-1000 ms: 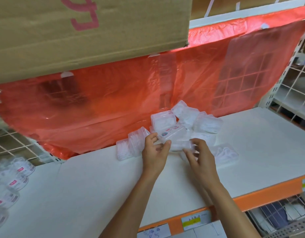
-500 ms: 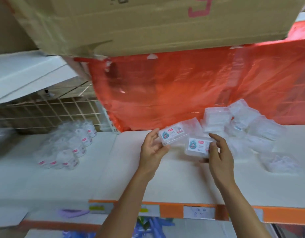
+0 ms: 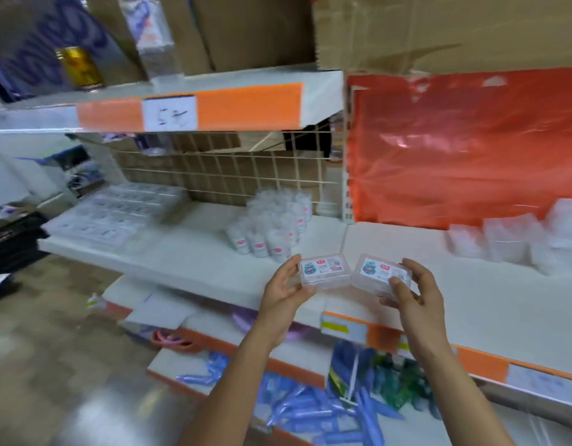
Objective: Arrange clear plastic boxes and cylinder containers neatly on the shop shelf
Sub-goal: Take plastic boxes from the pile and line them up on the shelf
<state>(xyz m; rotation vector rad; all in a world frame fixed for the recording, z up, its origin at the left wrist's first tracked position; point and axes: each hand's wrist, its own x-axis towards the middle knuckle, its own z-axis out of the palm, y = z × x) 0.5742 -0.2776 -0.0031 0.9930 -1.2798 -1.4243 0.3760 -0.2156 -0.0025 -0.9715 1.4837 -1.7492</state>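
Two clear plastic boxes are gripped, left box (image 3: pixel 325 274) in the left hand (image 3: pixel 283 292), right box (image 3: pixel 379 277) in the right hand (image 3: pixel 413 296), carried leftward off the pile (image 3: pixel 503 236) for neat shelf (image 3: pixel 471 294) placement.

The left hand (image 3: pixel 284 289) holds the left box (image 3: pixel 323 273) by its end, label up. The right hand (image 3: pixel 413 291) holds the right box (image 3: pixel 379 275), with the thumb on its label. The two boxes are side by side, just beside each other, over the front of the shelf (image 3: pixel 197 252). From them, the cylinders (image 3: pixel 271 226) stand at 11 o'clock. The box pile (image 3: pixel 516 239) lies at 2 o'clock, before the red sheet (image 3: pixel 465 149).
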